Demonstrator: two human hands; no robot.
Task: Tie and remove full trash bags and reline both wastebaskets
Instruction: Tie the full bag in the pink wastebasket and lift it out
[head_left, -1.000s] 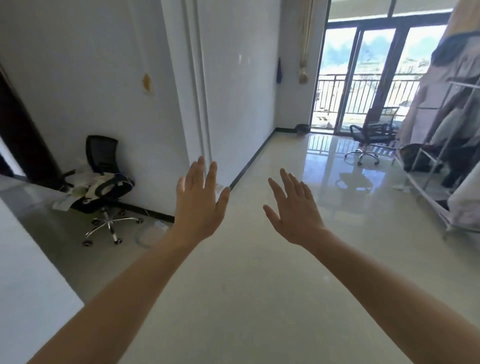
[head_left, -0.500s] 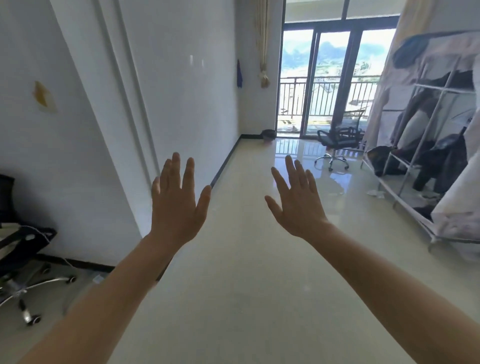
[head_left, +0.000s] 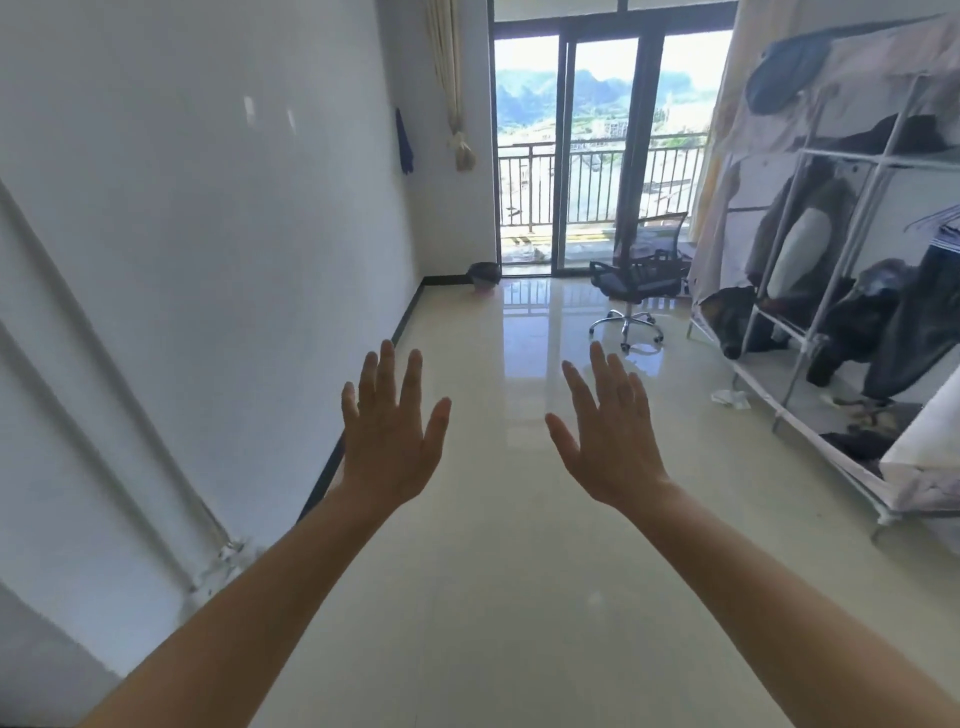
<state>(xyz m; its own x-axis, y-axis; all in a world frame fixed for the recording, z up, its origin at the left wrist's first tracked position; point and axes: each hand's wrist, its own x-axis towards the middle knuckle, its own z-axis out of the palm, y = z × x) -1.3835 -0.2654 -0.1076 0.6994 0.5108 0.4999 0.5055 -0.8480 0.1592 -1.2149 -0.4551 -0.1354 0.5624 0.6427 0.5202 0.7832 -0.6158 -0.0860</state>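
Both my arms reach forward over a glossy beige floor. My left hand (head_left: 390, 431) is held up with straight, spread fingers and holds nothing. My right hand (head_left: 609, 431) is likewise flat and empty, its back toward me. Far ahead, in the corner by the balcony door, stands a small dark wastebasket (head_left: 484, 277) with a pinkish base. It is well beyond both hands. Whether it has a bag in it is too small to tell.
A white wall (head_left: 208, 260) runs along the left. A black office chair (head_left: 636, 278) stands before the glass balcony door (head_left: 597, 156). A fabric wardrobe rack (head_left: 841, 291) with hanging clothes lines the right side; a crumpled paper scrap (head_left: 730, 399) lies at its foot.
The view has swung right and advanced down the room: the chair by the left wall left the view, the balcony door and corner wastebasket came closer. Both hands stayed raised and flat.
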